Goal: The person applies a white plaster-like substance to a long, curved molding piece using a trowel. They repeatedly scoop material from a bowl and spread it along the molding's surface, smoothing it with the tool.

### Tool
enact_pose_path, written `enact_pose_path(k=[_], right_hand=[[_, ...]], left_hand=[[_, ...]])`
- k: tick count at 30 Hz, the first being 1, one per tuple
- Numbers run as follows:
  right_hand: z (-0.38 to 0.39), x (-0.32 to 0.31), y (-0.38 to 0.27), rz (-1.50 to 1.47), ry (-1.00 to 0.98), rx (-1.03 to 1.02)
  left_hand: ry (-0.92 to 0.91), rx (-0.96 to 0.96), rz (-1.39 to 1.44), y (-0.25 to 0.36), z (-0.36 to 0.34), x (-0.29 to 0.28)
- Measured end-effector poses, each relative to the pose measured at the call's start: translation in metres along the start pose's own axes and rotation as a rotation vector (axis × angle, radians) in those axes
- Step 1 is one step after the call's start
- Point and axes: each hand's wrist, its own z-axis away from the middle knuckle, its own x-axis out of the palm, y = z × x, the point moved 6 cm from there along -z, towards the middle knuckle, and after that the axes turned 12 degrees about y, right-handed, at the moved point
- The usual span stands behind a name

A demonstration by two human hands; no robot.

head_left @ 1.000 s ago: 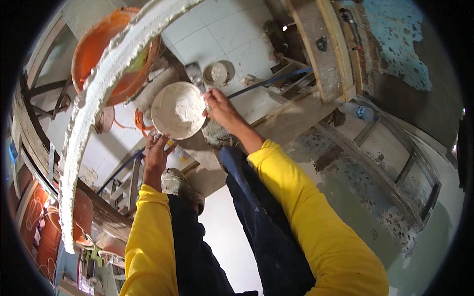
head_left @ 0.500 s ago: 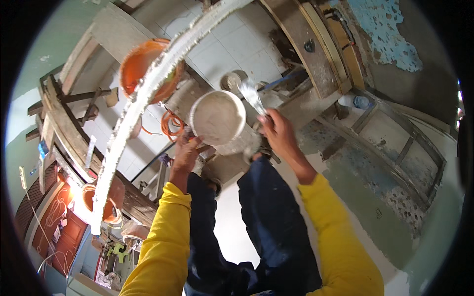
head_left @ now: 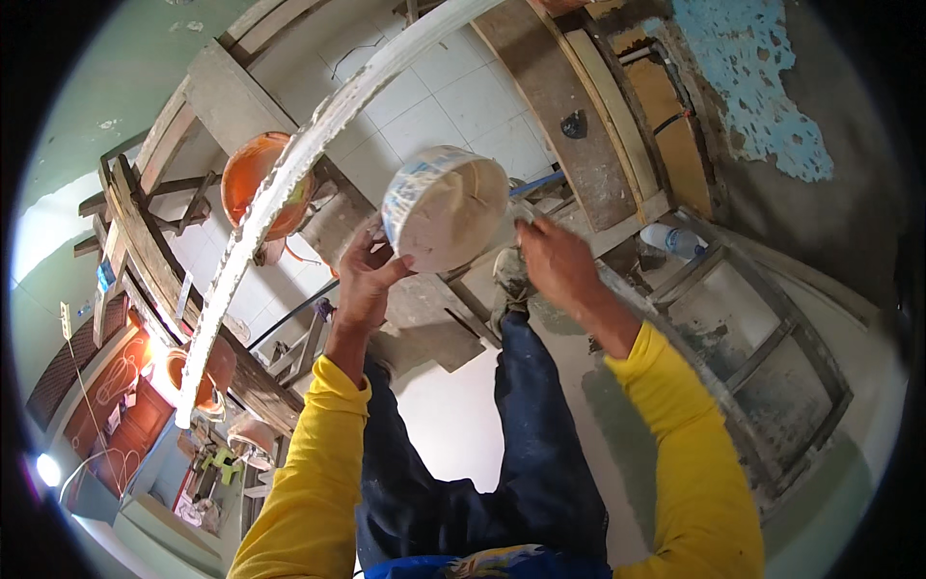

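Tilted over, a round white tub [head_left: 451,217] shows its printed outer wall at the upper left and pale, paste-like material inside. My left hand [head_left: 367,275] is closed on the tub's lower left side, thumb toward the rim. Close to its right side, my right hand [head_left: 559,262] is closed round the handle of a putty knife. The knife's blade is blurred and hard to make out beside the tub. Both sleeves are yellow.
An orange bucket [head_left: 258,183] is at the upper left, behind a long plaster-coated bar [head_left: 280,193] crossing the view. A wooden plank [head_left: 569,116] runs at the upper right. A plastic bottle [head_left: 672,240] lies near a wooden frame [head_left: 772,343]. My shoe [head_left: 511,275] is below the tub.
The tub has gone from nearly upright to strongly tilted and shifted slightly right. My right hand, with the putty knife, has moved right and slightly down. The view has shifted too.
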Motion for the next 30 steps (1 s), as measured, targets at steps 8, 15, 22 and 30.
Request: enact_pose_path(k=[8,15,22,30], right_hand=[[0.024,-0.027,0.042,-1.076,-0.389,0.617],[-0.003,-0.056,0.043,-1.418,-0.409,0.698],[-0.047,-0.070,0.007,-1.277,-0.463,0.547],[-0.105,-0.048,0.062,-1.144,-0.427,0.532]], left_hand=[[-0.081,0.091,0.083,-0.002,-0.007,0.114],[-0.056,-0.066,0.365,0.022,-0.014,0.096],[-0.008,-0.013,0.317,0.073,-0.019,0.068],[-0.021,-0.116,0.247,0.063,-0.091,0.089]])
